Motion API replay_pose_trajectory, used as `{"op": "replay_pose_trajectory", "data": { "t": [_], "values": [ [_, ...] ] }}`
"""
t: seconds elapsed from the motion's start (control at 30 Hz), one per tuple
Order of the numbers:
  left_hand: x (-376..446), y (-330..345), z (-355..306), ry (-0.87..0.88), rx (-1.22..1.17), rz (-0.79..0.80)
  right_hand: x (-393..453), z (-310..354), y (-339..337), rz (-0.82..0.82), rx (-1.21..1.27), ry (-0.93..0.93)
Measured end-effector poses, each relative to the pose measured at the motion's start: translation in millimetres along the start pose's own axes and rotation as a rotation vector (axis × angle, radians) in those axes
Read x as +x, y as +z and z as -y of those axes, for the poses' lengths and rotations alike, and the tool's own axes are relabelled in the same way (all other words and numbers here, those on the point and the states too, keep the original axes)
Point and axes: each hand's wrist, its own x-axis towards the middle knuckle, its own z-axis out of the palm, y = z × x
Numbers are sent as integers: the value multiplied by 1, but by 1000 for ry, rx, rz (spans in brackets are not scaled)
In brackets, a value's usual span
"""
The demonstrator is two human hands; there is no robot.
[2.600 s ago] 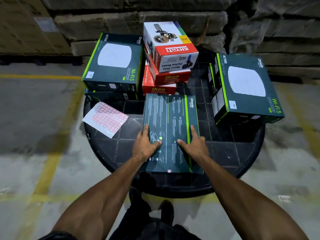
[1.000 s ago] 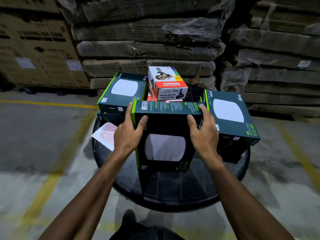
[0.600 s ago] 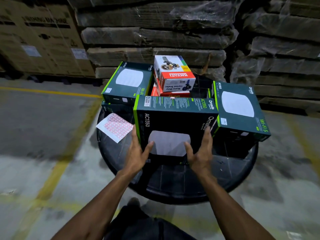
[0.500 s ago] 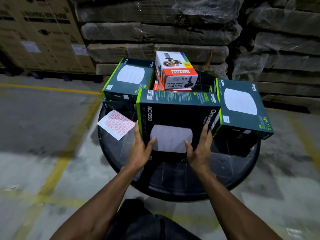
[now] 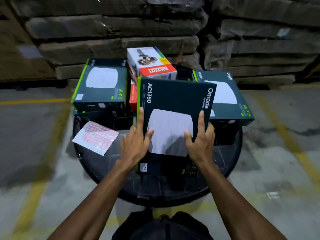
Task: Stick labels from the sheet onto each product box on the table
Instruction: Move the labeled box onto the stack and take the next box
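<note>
1. A label sheet (image 5: 95, 137) of pink stickers is laid flat on the left part of the round black table (image 5: 230, 153), just beside the left hand and untouched.
2. Behind the sheet, a dark green box (image 5: 102, 85) with a white rounded picture is stacked on another dark box (image 5: 103, 116) at the table's far left.
3. The left hand (image 5: 134, 144) is seen gripping the left edge of the middle box (image 5: 174, 101) — thumb on the front face, fingers stretched up along the side.
4. The middle box, marked AC1350, is held tilted with its front face turned up toward the camera; whether its near end touches the table cannot be told.
5. Behind it, a white and red box (image 5: 150, 62) is stacked on red boxes (image 5: 133, 92).
6. The right hand (image 5: 200, 144) is clamped on the box's right edge — thumb on the face, index finger straight along the side.
7. At the far right, another dark green box (image 5: 230, 101) is raised on something dark.
</note>
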Motion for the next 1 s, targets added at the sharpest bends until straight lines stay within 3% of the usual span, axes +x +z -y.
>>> {"op": "replay_pose_trajectory", "data": {
  "t": [0.2, 0.37, 0.67, 1.0],
  "values": [
    [33, -8, -41, 12, 4, 52, 33, -4, -27, -120, -67, 30],
    [79, 1, -90, 11, 62, 57, 85, -22, -54, -130, -46, 91],
    [179, 75, -191, -90, 70, 173, 221, -109, -109, 148, -92, 203],
    [244, 132, -237, -268, 4, 301, 315, -162, -107, 354, -87, 226]
  ]
}}
